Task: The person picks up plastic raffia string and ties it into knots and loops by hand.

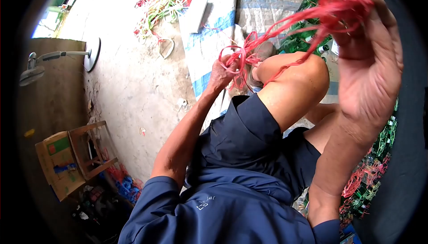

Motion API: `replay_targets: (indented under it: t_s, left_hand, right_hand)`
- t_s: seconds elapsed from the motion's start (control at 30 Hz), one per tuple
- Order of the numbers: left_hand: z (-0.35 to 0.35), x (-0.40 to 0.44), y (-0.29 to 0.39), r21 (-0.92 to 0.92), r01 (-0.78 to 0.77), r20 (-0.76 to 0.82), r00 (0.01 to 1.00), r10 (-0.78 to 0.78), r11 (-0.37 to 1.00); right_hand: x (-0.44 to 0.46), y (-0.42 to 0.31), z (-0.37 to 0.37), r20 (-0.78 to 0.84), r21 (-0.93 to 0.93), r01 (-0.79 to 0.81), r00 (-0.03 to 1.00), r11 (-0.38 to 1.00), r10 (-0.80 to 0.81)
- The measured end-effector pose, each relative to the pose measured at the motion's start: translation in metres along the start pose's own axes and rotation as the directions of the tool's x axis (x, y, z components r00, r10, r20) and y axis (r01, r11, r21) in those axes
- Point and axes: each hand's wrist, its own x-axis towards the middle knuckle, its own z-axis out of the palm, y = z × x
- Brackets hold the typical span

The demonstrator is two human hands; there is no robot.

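Note:
A bundle of red strands is bunched at the upper right, with my right hand raised close to the camera and its fingers curled round it. From there the strands stretch down and left, over my bent knee, to my left hand. The fingers of my left hand are closed on the other end of the strands, where loose loops stick out. Below that hand lies a blue and white striped sheet on the floor.
Green glass bottles lie beyond my knee. A tangle of red and green strings and a white block are at the top. To the left stand a fan, a cardboard piece and a wooden frame.

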Motion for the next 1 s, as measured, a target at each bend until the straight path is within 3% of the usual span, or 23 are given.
replay_targets:
  t_s: [0.1, 0.17, 0.3, 0.33, 0.43, 0.5, 0.53, 0.57, 0.63, 0.77, 0.9, 0.97, 1.0]
  left_hand:
    - [-0.013, -0.014, 0.043, -0.271, 0.009, -0.093, 0.995, -0.035, 0.963]
    - [-0.041, -0.011, 0.048, -0.231, 0.019, -0.121, 0.992, -0.048, 0.973]
    - [-0.093, -0.007, 0.079, -0.412, -0.195, -0.346, 0.937, 0.046, 0.89]
    - [-0.11, -0.005, 0.09, -0.373, -0.287, -0.351, 0.924, 0.151, 0.882]
    - [-0.142, -0.01, 0.139, -0.338, -0.342, -0.493, 0.858, 0.145, 0.877]
    - [-0.158, -0.014, 0.168, -0.277, -0.416, -0.537, 0.815, 0.219, 0.866]
    - [-0.17, -0.017, 0.177, -0.21, -0.438, -0.478, 0.826, 0.3, 0.874]
    - [-0.176, -0.021, 0.188, -0.143, -0.463, -0.411, 0.832, 0.373, 0.875]
    - [-0.177, -0.025, 0.201, 0.042, -0.348, -0.368, 0.866, 0.339, 0.936]
    - [-0.168, -0.036, 0.215, 0.027, -0.452, -0.401, 0.812, 0.424, 0.891]
    - [-0.157, -0.037, 0.211, -0.021, -0.513, -0.383, 0.797, 0.467, 0.858]
    - [-0.146, -0.042, 0.217, 0.125, -0.429, -0.395, 0.805, 0.442, 0.895]
    - [-0.141, -0.043, 0.217, 0.132, -0.458, -0.39, 0.791, 0.471, 0.879]
  right_hand:
    - [-0.006, -0.012, -0.024, -0.071, 0.001, 0.009, 0.997, 1.0, -0.009]
    - [-0.009, -0.008, -0.027, -0.077, -0.001, 0.016, 0.997, 1.0, -0.016]
    - [-0.017, 0.007, -0.026, -0.019, 0.0, 0.024, 1.0, 1.0, -0.024]
    - [-0.019, 0.01, -0.028, -0.092, -0.043, -0.024, 0.996, 0.999, 0.02]
    - [-0.022, 0.021, -0.026, -0.163, -0.055, -0.059, 0.985, 0.997, 0.049]
    - [-0.023, 0.028, -0.025, -0.185, -0.117, -0.086, 0.981, 0.989, 0.063]
    - [-0.023, 0.033, -0.025, -0.195, -0.218, -0.107, 0.979, 0.97, 0.064]
    - [-0.024, 0.04, -0.027, -0.205, -0.317, -0.129, 0.977, 0.94, 0.065]
    - [-0.028, 0.049, -0.028, -0.184, -0.43, -0.203, 0.974, 0.879, 0.135]
    - [-0.032, 0.063, -0.033, -0.055, -0.716, -0.193, 0.974, 0.671, 0.221]
    - [-0.034, 0.064, -0.013, 0.087, -0.926, 0.043, 0.991, 0.376, 0.1]
    - [-0.036, 0.064, 0.002, 0.067, -0.948, 0.04, 0.995, 0.315, 0.076]
    - [-0.037, 0.06, 0.01, 0.071, -0.964, 0.049, 0.995, 0.263, 0.076]
